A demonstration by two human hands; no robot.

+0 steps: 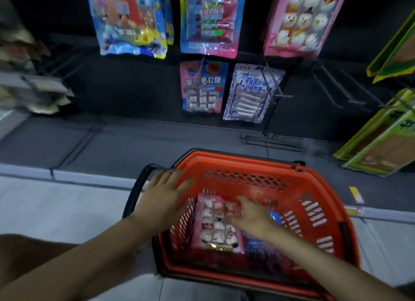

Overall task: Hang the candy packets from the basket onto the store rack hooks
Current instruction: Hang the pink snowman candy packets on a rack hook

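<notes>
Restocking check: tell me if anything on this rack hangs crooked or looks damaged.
The white-and-blue packet in the lower row hangs tilted, its bottom swung left toward the upright pink packet beside it; the wide lens may exaggerate this. No tears or spills show.

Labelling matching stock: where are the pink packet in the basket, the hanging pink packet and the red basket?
pink packet in basket [215,230]: head view, middle of its front.
hanging pink packet [301,19]: head view, middle of its front.
red basket [247,158]: head view, far rim.
</notes>
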